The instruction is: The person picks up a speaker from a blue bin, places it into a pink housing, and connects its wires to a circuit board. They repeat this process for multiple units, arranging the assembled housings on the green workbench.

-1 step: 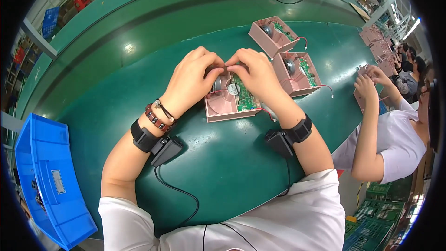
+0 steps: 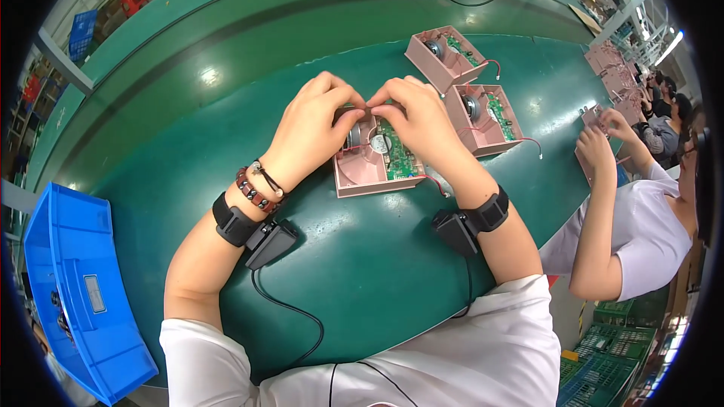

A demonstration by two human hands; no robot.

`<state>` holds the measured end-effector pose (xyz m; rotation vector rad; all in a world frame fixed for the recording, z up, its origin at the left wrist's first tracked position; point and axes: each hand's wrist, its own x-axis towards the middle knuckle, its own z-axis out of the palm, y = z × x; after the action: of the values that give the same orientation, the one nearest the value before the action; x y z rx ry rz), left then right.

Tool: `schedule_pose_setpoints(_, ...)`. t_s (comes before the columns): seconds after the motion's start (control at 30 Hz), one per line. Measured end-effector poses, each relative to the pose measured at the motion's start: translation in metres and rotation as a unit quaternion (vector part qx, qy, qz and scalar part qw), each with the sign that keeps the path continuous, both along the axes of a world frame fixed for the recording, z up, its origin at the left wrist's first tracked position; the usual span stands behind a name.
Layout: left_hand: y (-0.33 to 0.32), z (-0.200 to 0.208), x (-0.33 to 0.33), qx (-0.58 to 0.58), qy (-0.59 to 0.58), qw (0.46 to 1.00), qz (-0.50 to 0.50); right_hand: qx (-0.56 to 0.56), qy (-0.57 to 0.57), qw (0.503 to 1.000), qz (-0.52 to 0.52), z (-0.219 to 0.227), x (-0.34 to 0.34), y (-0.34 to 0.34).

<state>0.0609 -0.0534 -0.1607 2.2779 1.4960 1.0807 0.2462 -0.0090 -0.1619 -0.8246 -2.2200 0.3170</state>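
Observation:
An open pink plastic housing (image 2: 360, 175) lies on the green table (image 2: 188, 128) in front of me. Inside it are a green circuit board (image 2: 401, 157) and a round grey part (image 2: 354, 136). My left hand (image 2: 313, 130) and my right hand (image 2: 419, 122) curl over the housing's far rim. Their fingertips meet there, pinched on a small part that the fingers hide. A thin red wire (image 2: 434, 183) trails from the housing's near right corner.
Two more open pink housings (image 2: 446, 56) (image 2: 483, 117) with boards and red wires lie beyond my right hand. A blue plastic bin (image 2: 75, 294) stands at the lower left. At the right a person (image 2: 641, 226) handles another pink housing (image 2: 590, 117). A black cable (image 2: 471, 0) crosses the far table.

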Motion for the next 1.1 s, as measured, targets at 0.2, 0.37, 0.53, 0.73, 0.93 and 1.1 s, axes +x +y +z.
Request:
schedule_pose_setpoints(0.2,0.003,-0.005,0.002,0.055,0.011,0.998,0.002,0.015,-0.038,0.999,-0.022,0.002,0.005,0.003)
schedule_pose_setpoints(0.37,0.006,0.002,0.002,-0.028,0.024,0.999,0.006,-0.083,-0.027,0.996,-0.01,0.002,0.009,0.005)
schedule_pose_setpoints(0.53,0.007,0.004,0.006,-0.064,0.014,0.998,0.016,-0.181,-0.007,0.983,-0.009,0.004,0.011,0.007)
schedule_pose_setpoints(0.73,0.008,0.003,0.005,-0.038,0.015,0.999,0.023,-0.176,-0.008,0.984,-0.001,0.007,0.008,0.004)
schedule_pose_setpoints(0.93,0.006,0.001,0.005,-0.023,0.046,0.998,0.031,-0.138,-0.019,0.99,0.01,0.004,0.008,0.005)
schedule_pose_setpoints(1.1,0.007,0.002,0.004,-0.029,0.045,0.998,0.025,-0.118,-0.023,0.993,0.017,0.001,0.009,0.007)
